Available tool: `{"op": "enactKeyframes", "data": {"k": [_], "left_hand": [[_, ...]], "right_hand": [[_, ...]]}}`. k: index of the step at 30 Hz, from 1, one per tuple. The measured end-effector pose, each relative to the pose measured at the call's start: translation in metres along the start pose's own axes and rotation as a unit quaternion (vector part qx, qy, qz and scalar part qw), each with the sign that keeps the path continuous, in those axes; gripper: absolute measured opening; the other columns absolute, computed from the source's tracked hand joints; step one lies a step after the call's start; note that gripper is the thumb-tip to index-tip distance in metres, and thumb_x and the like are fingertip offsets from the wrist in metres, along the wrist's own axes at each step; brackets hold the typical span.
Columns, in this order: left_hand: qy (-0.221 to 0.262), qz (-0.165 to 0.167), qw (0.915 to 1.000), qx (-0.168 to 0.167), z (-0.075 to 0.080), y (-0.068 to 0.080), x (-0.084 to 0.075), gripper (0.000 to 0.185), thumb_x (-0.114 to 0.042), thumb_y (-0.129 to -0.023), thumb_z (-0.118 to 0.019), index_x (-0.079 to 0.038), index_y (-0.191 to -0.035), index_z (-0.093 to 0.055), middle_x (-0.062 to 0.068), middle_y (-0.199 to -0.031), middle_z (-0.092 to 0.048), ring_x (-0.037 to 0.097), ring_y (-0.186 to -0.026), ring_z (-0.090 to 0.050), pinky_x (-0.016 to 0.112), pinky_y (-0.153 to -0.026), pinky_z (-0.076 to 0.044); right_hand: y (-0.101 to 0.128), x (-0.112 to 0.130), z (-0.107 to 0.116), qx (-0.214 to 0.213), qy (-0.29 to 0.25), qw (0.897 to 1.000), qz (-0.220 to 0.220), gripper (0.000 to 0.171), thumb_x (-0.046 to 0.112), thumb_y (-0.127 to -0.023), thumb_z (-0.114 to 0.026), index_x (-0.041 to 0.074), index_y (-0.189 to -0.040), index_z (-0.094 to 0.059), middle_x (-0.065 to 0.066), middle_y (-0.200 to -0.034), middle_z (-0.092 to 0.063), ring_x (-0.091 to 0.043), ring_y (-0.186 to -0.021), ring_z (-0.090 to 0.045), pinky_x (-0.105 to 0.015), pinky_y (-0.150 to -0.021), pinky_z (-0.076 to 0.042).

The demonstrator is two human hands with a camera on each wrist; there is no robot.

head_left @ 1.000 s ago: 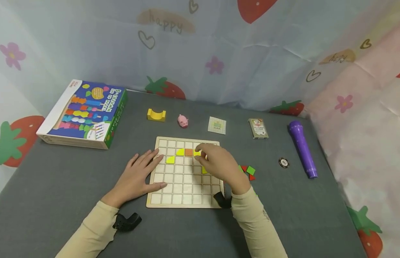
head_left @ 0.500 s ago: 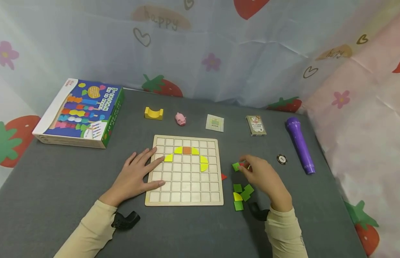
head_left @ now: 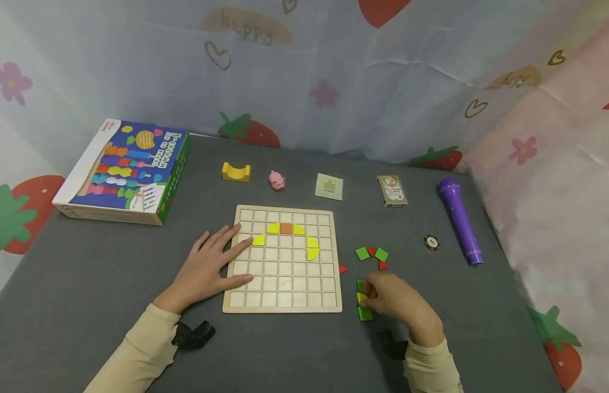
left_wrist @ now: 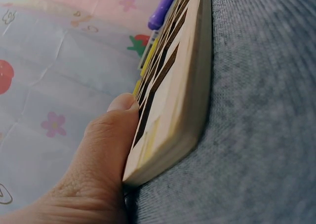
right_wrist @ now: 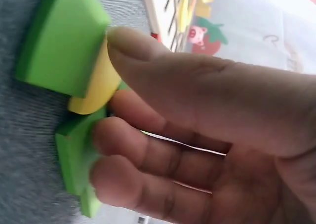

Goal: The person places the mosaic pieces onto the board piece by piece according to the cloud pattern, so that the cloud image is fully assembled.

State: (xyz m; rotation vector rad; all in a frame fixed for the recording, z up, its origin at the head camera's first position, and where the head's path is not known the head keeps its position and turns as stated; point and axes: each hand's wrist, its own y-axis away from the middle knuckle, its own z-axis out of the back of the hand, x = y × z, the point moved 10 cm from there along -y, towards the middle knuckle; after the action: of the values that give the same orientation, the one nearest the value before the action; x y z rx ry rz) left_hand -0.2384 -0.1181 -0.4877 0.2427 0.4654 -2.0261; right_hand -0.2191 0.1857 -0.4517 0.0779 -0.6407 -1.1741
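A wooden grid board (head_left: 284,303) lies on the grey table and carries an arc of yellow pieces (head_left: 311,248) with an orange square (head_left: 286,228) at its top. My left hand (head_left: 225,265) rests flat on the board's left edge, its thumb (left_wrist: 113,130) against the board's side (left_wrist: 182,86). Right of the board, my right hand (head_left: 370,297) pinches a yellow quarter-round piece (right_wrist: 96,86) that lies among green pieces (right_wrist: 64,36). Farther back lie two green squares (head_left: 362,253) and red triangles (head_left: 383,265).
A colourful toy box (head_left: 124,172) lies at the back left. Along the back sit a yellow arch block (head_left: 236,172), a pink pig (head_left: 277,180), a small card (head_left: 329,187) and a card deck (head_left: 392,191). A purple cylinder (head_left: 459,221) and a chip (head_left: 431,242) lie to the right.
My right hand left the board, went to the loose pieces on the right, then came nearer and pinched a yellow piece. The left hand stayed put.
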Motion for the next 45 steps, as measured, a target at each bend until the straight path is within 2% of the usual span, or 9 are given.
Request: {"op": "enactKeyframes", "data": {"k": [5,11,18,22,26,29,36,41,45], "left_hand": [[-0.001,0.008,0.9999,0.009,0.0,0.0,0.001,0.081,-0.064,-0.082,-0.061,-0.024,-0.149,-0.038,0.008,-0.157,-0.026,0.032,-0.144,-0.023,0.059,-0.113,-0.013],[0.001,0.015,0.9998,0.012,0.001,0.0,0.001,0.085,-0.064,-0.081,-0.061,-0.021,-0.15,-0.035,0.007,-0.158,-0.025,0.031,-0.145,-0.022,0.058,-0.114,-0.011],[0.003,0.018,0.9997,0.014,0.001,0.001,0.0,0.087,-0.064,-0.081,-0.062,-0.018,-0.15,-0.034,0.007,-0.158,-0.026,0.031,-0.144,-0.023,0.058,-0.114,-0.012],[0.003,0.023,0.9996,0.017,0.001,0.002,0.001,0.087,-0.064,-0.081,-0.062,-0.018,-0.15,-0.035,0.007,-0.158,-0.026,0.031,-0.144,-0.022,0.058,-0.114,-0.011],[0.002,0.024,0.9995,0.018,0.003,0.002,0.001,0.088,-0.064,-0.081,-0.062,-0.018,-0.15,-0.034,0.007,-0.158,-0.025,0.031,-0.145,-0.021,0.057,-0.115,-0.011],[0.002,0.023,0.9996,0.017,0.003,0.0,0.0,0.088,-0.064,-0.081,-0.062,-0.018,-0.151,-0.034,0.007,-0.158,-0.025,0.03,-0.145,-0.021,0.057,-0.115,-0.01],[0.003,0.026,0.9995,0.019,0.002,0.001,0.001,0.088,-0.065,-0.081,-0.061,-0.018,-0.151,-0.034,0.007,-0.158,-0.025,0.029,-0.145,-0.02,0.057,-0.115,-0.01],[0.005,0.027,0.9994,0.022,0.002,0.002,0.002,0.088,-0.065,-0.081,-0.061,-0.019,-0.151,-0.033,0.006,-0.158,-0.024,0.029,-0.146,-0.019,0.056,-0.115,-0.009],[0.005,0.024,0.9995,0.02,0.001,0.0,0.001,0.086,-0.065,-0.082,-0.06,-0.019,-0.151,-0.034,0.005,-0.158,-0.024,0.029,-0.146,-0.019,0.056,-0.115,-0.009]], "right_hand": [[-0.002,-0.002,-0.004,-0.013,-0.003,1.0,-0.012,0.018,0.012,-0.081,-0.076,0.01,-0.08,-0.058,0.003,-0.067,-0.052,-0.01,-0.057,-0.047,-0.026,-0.054,-0.04],[-0.002,0.008,-0.006,-0.027,0.003,1.0,0.014,0.022,0.01,-0.079,-0.077,0.01,-0.077,-0.056,0.003,-0.067,-0.048,-0.01,-0.059,-0.044,-0.025,-0.054,-0.038],[-0.005,0.012,0.001,-0.05,0.013,0.998,0.02,0.027,0.008,-0.081,-0.075,0.011,-0.074,-0.049,0.003,-0.068,-0.044,-0.011,-0.06,-0.042,-0.026,-0.055,-0.036],[-0.008,0.018,0.011,-0.074,0.012,0.996,0.049,0.015,0.007,-0.085,-0.072,0.01,-0.089,-0.057,0.004,-0.073,-0.049,-0.009,-0.063,-0.046,-0.026,-0.058,-0.041],[-0.016,0.03,0.021,-0.11,0.02,0.989,0.093,0.02,0.008,-0.087,-0.07,0.011,-0.106,-0.064,0.005,-0.081,-0.057,-0.008,-0.067,-0.048,-0.025,-0.062,-0.045],[-0.023,0.042,0.026,-0.122,0.03,0.984,0.125,0.018,0.009,-0.088,-0.069,0.011,-0.106,-0.066,0.004,-0.086,-0.063,-0.007,-0.07,-0.054,-0.024,-0.062,-0.047],[-0.041,0.069,0.034,-0.136,0.016,0.978,0.156,0.013,0.006,-0.09,-0.066,0.009,-0.102,-0.063,-0.002,-0.093,-0.07,-0.01,-0.072,-0.062,-0.021,-0.059,-0.047],[-0.05,0.102,0.031,-0.141,-0.035,0.963,0.229,0.014,0.0,-0.087,-0.067,0.007,-0.096,-0.059,-0.004,-0.096,-0.062,-0.015,-0.076,-0.057,-0.023,-0.064,-0.048],[-0.059,0.122,0.02,-0.118,-0.042,0.96,0.251,0.015,0.002,-0.089,-0.064,0.007,-0.102,-0.057,-0.002,-0.094,-0.057,-0.013,-0.078,-0.052,-0.024,-0.067,-0.047]]}}
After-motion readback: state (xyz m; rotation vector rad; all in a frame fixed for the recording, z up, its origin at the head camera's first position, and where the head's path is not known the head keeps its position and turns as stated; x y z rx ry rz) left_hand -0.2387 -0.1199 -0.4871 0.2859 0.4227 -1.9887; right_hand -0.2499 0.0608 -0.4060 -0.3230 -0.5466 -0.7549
